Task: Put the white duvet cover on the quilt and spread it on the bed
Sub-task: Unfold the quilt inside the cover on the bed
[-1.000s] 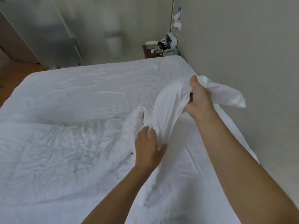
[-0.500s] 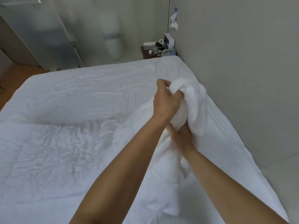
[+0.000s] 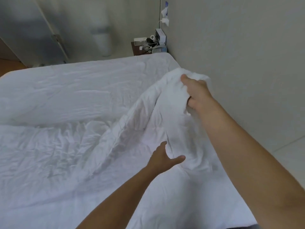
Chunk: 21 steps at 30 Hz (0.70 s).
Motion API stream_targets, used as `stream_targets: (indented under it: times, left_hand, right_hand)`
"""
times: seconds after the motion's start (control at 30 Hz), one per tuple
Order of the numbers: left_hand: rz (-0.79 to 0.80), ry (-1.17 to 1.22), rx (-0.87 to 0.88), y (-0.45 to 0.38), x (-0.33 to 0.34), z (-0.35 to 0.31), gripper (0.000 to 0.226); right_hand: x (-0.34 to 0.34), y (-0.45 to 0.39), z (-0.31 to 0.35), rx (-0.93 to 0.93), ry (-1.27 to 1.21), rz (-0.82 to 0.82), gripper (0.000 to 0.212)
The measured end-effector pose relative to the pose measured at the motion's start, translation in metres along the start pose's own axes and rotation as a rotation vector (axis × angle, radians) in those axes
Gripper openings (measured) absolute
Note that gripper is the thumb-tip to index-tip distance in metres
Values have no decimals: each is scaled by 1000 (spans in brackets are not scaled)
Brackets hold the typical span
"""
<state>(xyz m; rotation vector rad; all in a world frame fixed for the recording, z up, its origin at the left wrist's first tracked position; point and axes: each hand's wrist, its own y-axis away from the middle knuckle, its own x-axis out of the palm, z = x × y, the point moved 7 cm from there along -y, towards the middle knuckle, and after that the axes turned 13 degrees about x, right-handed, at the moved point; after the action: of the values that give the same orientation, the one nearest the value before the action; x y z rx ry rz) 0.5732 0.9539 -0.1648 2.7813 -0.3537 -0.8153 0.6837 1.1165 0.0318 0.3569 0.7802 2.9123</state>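
Above, right hand [image 3: 197, 93] clutching raised duvet cover [image 3: 166, 103]; left hand [image 3: 163, 158] seemingly spread, released.

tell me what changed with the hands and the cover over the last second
The left hand let go of the bunched duvet cover near the top and dropped low, fingers spread against the fabric. The right hand moved back up, gripping the raised bunch. The bed stayed as it was.

The right hand [image 3: 197, 95] reached far right with fingers curled tight, while the left hand [image 3: 163, 158] lay nearer, thumb spread, fingers hidden.
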Motion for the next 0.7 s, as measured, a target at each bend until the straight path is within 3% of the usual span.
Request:
stream_targets:
  times: [0.17,0.3,0.37,0.43,0.5,0.57,0.63,0.7]
  left_hand:
    - [-291,271,33,-49,14,-33,90]
    - [-434,194,80,-82,-6,-43,41]
    - [-435,170,78,-84,-13,-46,37]
    - [-439,219,166,-71,-23,-64,44]
    - [-461,275,215,-60,-39,-81,31]
    - [-507,321,194,-56,-61,-98,24]
    - [-447,415,218,-56,-70,-125,25]
    - [-388,497,254,-62,-72,-149,21]
  right_hand:
    - [-12,-1,-40,103,-66,84,45]
    - [-24,8,-73,87,40,261,33]
    - [-39,14,-78,-65,261,357,41]
    - [-60,15,-88,-228,684,350,56]
    - [-93,4,-117,-181,1102,264,90]
    - [-121,-3,-151,-30,1267,210,113]
    - [-127,-5,-173,70,1116,194,99]
    - [-121,-1,-178,129,878,136,52]
